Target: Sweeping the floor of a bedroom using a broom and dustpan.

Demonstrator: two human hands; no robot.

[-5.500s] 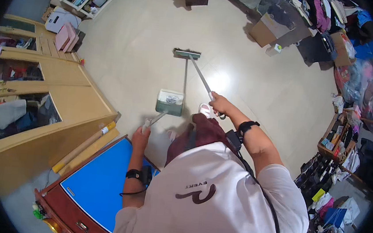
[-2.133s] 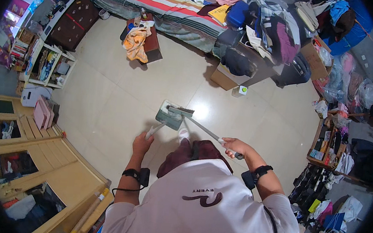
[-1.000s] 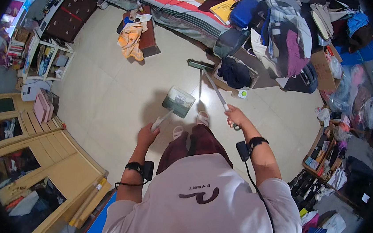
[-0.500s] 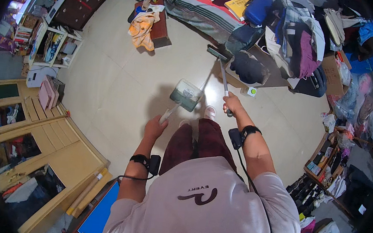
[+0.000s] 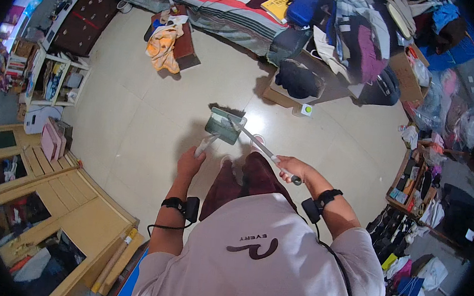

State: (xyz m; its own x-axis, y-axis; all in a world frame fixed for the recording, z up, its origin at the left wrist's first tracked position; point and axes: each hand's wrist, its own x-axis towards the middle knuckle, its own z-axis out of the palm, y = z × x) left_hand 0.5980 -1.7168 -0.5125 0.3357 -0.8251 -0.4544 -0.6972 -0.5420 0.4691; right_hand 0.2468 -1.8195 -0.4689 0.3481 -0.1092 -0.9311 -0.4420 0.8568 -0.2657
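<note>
My left hand (image 5: pixel 190 161) is closed round the pale handle of a green dustpan (image 5: pixel 226 132), held low over the floor in front of my feet. In my right hand (image 5: pixel 292 169) is the grey handle of a broom (image 5: pixel 255 141), its dark grip end sticking out past my fingers. The broom slants down to the left, and its head lies at the far edge of the dustpan, partly hidden by the pan. Whether anything lies in the pan is hard to make out.
A brown stool (image 5: pixel 188 50) with an orange cloth (image 5: pixel 164 48) stands ahead, before a striped bed (image 5: pixel 215 5). To the right are a cardboard box (image 5: pixel 280 95), a small white carton (image 5: pixel 303 110) and heaped clothes. Wooden cabinets (image 5: pixel 86 191) line the left; a crowded low rack (image 5: pixel 408 185) stands right.
The broom head has swung from beside the cardboard box, left and nearer, to the dustpan. My right hand has come closer to my body. My view has shifted slightly.
</note>
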